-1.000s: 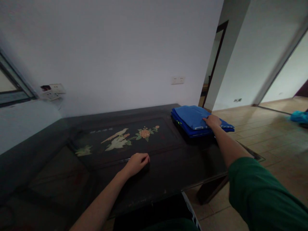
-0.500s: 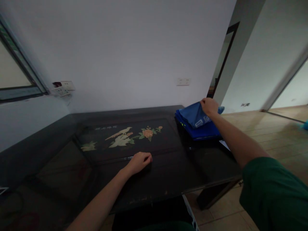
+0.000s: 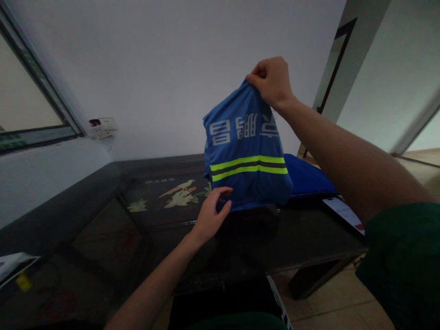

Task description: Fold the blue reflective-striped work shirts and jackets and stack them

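Note:
My right hand (image 3: 271,80) pinches the top corner of a blue cloth item (image 3: 247,146), which hangs above the dark table (image 3: 299,238). White characters and a yellow-green striped band show on the cloth. Low on its left side is my left hand (image 3: 213,213), thumb and fingers apart; whether it touches the cloth I cannot tell. Behind and right of the hanging cloth, more blue material (image 3: 309,176) lies on the table.
A phone-like flat object with a lit face (image 3: 345,214) lies near the table's right edge. Papers (image 3: 15,266) and a small yellow item (image 3: 24,281) are at the far left. A wall (image 3: 165,82) stands behind the table.
My right hand has lifted the blue cloth from the pile and brought it left and up, where it hangs unfolded. My left hand has risen slightly and its fingers have opened.

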